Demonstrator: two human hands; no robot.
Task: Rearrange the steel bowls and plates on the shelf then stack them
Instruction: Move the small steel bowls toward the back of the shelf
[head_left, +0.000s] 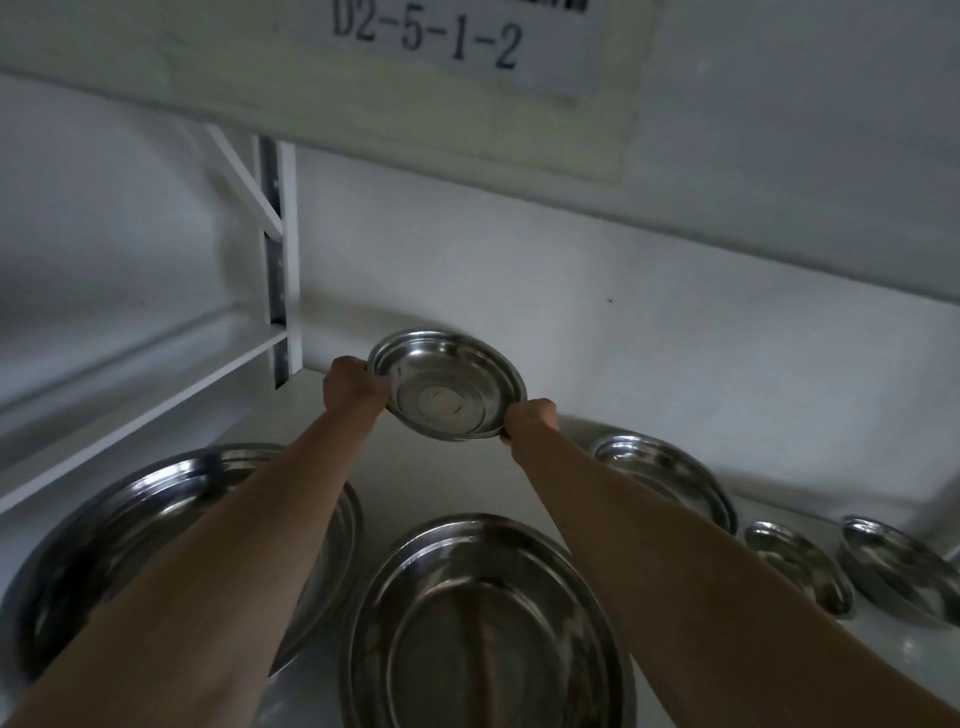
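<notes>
A round steel plate (447, 384) is held tilted above the back of the white shelf (447, 483), its inside facing me. My left hand (353, 387) grips its left rim and my right hand (530, 421) grips its lower right rim. A large steel bowl (124, 525) rests at the front left, partly hidden by my left forearm. In front of me at the centre lies a big steel plate (483, 623). To the right stand a medium bowl (670, 475) and two small bowls (797, 566) (893, 566).
A white upright post with a diagonal brace (278, 249) rises at the back left beside a lower side shelf (130, 374). The shelf above carries a label reading D2-5-1-2 (426, 36). The white back wall (623, 338) is close behind the held plate.
</notes>
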